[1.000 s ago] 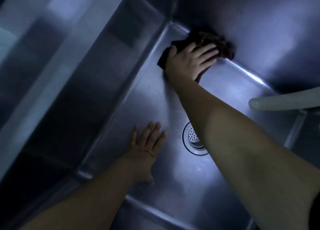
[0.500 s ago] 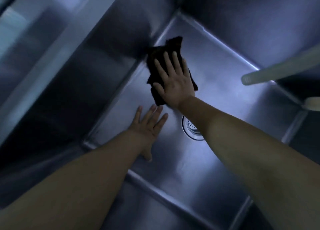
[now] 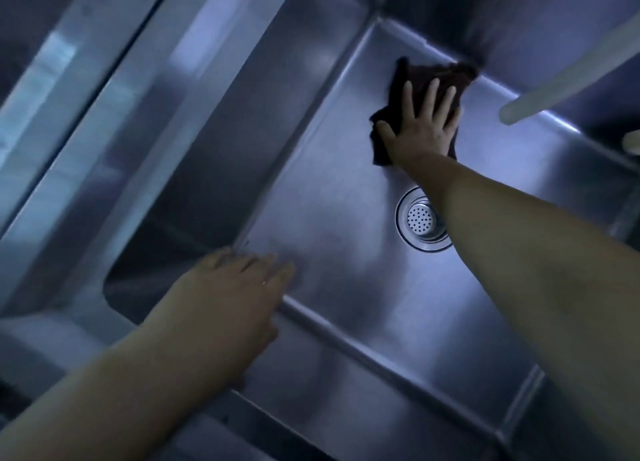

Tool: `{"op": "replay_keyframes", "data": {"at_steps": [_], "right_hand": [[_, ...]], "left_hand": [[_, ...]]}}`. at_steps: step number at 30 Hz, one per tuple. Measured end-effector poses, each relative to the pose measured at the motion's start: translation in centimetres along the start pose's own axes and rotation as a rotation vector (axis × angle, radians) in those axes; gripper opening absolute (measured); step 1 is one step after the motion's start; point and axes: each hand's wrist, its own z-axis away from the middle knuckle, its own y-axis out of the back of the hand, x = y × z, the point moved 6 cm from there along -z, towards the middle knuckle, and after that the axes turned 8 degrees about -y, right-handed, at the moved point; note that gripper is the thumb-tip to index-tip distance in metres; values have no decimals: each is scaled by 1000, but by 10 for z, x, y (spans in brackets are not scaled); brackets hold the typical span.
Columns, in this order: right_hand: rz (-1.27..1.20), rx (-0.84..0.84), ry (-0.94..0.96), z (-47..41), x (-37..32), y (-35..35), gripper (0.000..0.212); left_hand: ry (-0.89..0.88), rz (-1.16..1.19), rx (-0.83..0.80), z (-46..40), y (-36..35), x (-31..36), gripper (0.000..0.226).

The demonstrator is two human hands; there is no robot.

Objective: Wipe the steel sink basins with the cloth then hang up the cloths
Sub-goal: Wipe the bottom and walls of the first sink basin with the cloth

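Pressing flat on the dark cloth [image 3: 398, 89], right hand [image 3: 422, 128], fingers straight and spread, thumb out to the side, nothing curled round the fabric. Cloth pinned between palm and the floor of the steel sink basin [image 3: 339, 218], up past the drain strainer [image 3: 420, 219], close to the far corner where floor meets far wall. Cloth's edges showing beyond the fingertips and past the thumb, a crumpled fold trailing under the heel of the palm toward the drain strainer; far edge of the cloth touching or nearly touching the foot of the far wall, which of the two not clear. Right forearm crossing over one side of the drain strainer, hiding part of its rim. Left hand [image 3: 239, 287] blurred, lying palm down at the near corner of the basin, on the near side of the drain strainer and well apart from the cloth, fingers stretched out and loosely together, gripping nothing; whether resting on the steel or held just above it not clear through the blur. Pale spout or hose [image 3: 568, 82] reaching in over the basin from beyond the drain strainer, its end just beside the cloth but apart from it.
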Motion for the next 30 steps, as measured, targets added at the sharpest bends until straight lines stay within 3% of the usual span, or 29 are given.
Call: {"op": "replay_keyframes", "data": {"at_steps": [1, 7, 12, 15, 18, 23, 27, 30], "right_hand": [[22, 11, 63, 5, -12, -1, 76], [-12, 38, 390, 73, -73, -18, 74], [36, 19, 599, 144, -115, -39, 74], [57, -7, 715, 184, -129, -52, 68], [65, -44, 862, 217, -133, -58, 59], [117, -112, 1082, 261, -109, -64, 53], [100, -46, 1164, 264, -40, -55, 56], [104, -20, 1115, 234, -2, -48, 64]], "left_hand": [[41, 48, 25, 11, 2, -4, 49], [197, 97, 116, 37, 13, -18, 50], [227, 86, 47, 35, 7, -17, 34], [253, 90, 51, 35, 5, -19, 40], [270, 87, 61, 36, 4, -20, 30], [301, 99, 86, 38, 1, -24, 30], [298, 120, 101, 39, 2, -24, 24], [292, 118, 119, 38, 4, -25, 24]]}}
